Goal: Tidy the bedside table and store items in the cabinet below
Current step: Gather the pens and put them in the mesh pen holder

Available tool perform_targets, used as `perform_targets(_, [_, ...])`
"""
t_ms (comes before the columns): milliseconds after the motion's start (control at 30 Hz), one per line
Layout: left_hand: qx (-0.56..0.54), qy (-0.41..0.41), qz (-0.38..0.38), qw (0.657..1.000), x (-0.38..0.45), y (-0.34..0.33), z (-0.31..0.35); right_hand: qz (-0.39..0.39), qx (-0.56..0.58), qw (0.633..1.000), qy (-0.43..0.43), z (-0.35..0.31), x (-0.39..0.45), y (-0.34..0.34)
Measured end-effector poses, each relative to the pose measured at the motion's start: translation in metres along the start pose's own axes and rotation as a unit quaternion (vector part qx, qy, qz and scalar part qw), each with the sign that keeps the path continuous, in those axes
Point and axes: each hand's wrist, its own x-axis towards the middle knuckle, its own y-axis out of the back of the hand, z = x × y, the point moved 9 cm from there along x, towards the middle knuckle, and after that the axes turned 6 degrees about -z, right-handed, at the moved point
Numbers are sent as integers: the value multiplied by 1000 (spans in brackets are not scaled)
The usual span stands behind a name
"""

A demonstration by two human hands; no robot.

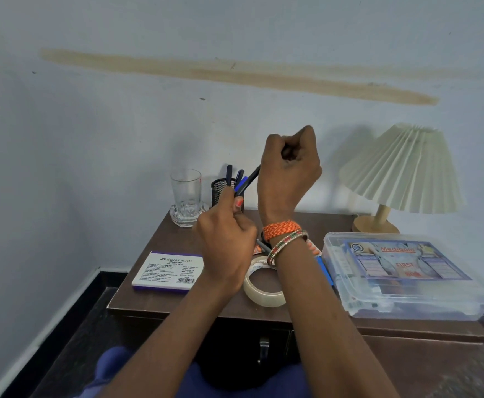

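Right now both hands are busy at the middle of the frame, above the brown tabletop (154,300). The right hand (289,168) is raised, its grip closed around the top end of a dark pen (249,179) that slants down toward the black mesh pen cup (218,193), which already holds a few pens; the angle suggests the pen is being fed into it. The left hand (226,239) sits lower, its grip closed on more pens, seemingly a bundle held ready to follow.

Other clutter waits on the tabletop: a stamp pad box (169,271) at centre left, a roll of tape (263,294) just below the wrists, a clear first-aid box (401,277) at lower right, a drinking glass (186,188) on a glass coaster beside the cup, and a pleated lamp (401,170) at the right. Below, at the bottom centre, the cabinet door (393,366) looks closed, so storing has probably not begun.
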Motion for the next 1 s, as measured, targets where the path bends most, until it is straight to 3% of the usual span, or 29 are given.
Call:
perform_targets(200, [85,-53,-58,993,0,-14,-3,-31,-34,996,-74,37,-3,8])
perform_targets(300, [131,-37,-148,979,2,-32,-18,-98,-38,984,-142,66,-5,6])
perform_targets(433, [151,0,-175,973,10,-42,-40,-192,-1,937,-291,98,-10,-2])
perform_targets(567, [142,29,-196,970,17,-51,-57,-190,114,881,-418,120,-24,-8])
perform_targets(733, [119,77,-200,969,21,-54,-79,-207,65,902,-374,119,-26,-25])
perform_targets(867, [132,66,-228,962,28,-64,-93,-216,-25,951,-218,104,7,-43])
perform_targets(1000, [235,30,-242,941,41,-68,-106,-265,-104,955,-83,92,28,-76])
